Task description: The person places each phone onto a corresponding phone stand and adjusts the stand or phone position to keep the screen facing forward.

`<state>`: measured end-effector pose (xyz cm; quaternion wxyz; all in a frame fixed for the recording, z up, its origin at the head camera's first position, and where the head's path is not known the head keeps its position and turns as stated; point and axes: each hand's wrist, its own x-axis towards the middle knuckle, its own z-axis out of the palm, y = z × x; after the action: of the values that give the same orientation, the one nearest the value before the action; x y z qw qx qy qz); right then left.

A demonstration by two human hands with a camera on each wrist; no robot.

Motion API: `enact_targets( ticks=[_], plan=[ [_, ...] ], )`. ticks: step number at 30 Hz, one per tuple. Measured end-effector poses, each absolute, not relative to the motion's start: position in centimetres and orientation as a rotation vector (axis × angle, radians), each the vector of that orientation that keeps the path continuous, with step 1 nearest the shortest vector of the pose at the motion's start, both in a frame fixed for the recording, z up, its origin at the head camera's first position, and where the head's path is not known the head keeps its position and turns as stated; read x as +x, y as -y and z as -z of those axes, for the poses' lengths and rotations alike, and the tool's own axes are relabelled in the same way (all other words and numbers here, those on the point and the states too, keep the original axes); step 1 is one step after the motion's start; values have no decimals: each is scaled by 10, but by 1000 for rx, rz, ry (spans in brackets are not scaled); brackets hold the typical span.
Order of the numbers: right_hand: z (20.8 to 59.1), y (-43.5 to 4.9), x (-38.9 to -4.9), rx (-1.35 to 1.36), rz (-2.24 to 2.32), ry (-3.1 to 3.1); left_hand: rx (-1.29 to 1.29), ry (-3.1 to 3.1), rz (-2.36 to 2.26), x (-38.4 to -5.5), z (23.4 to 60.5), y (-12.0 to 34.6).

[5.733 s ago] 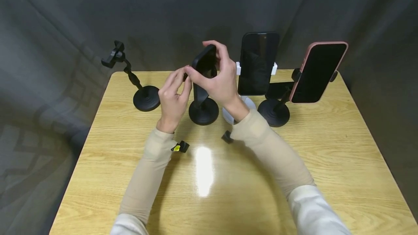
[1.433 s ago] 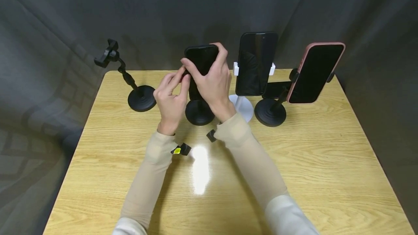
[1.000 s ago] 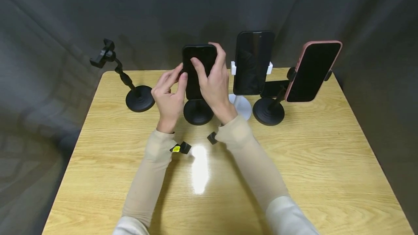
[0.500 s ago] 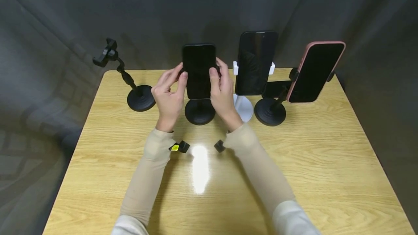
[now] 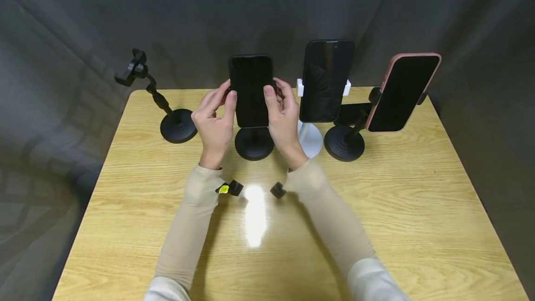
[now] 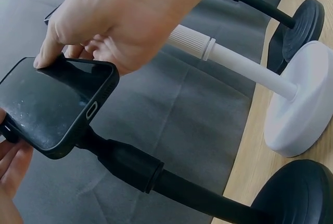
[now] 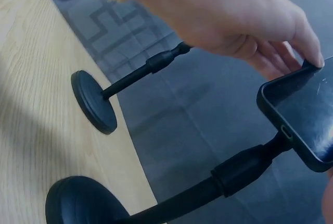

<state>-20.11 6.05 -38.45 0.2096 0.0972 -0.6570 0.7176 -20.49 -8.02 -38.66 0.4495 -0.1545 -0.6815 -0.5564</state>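
A black smartphone [image 5: 252, 92] stands upright, screen toward me, on a black phone stand [image 5: 254, 144] in the middle of the back row. My left hand [image 5: 215, 122] pinches the stand's clamp at the phone's left edge, thumb in front and fingers behind. At the opposite edge, my right hand [image 5: 284, 117] does the same with its thumb at the screen's side. The left wrist view has the right hand [image 6: 112, 21] at the phone's far side, above the stand's neck [image 6: 130, 164]. In the right wrist view, the left thumb lies over a small black clamp tip [image 7: 310, 65].
An unloaded black phone stand [image 5: 179, 125] is to the left. On the right, a white stand [image 5: 310, 140] holds a black phone [image 5: 328, 82], and another black stand [image 5: 344, 144] holds a pink-cased phone [image 5: 403, 94]. A dark flat object [image 5: 351, 114] lies behind them; a grey curtain [image 5: 251, 8] hangs beyond.
The phone, turned sideways at first, now faces me. My right hand has let go of its upper corner and moved down to the clamp on the right edge; the left hand stays on the left side.
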Motion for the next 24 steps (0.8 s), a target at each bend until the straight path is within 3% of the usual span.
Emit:
enact_targets(
  ticks=[24],
  plan=[
    [374,-58,-206,188,-2023,1796,-330,1716,1475,-205,380,78]
  ],
)
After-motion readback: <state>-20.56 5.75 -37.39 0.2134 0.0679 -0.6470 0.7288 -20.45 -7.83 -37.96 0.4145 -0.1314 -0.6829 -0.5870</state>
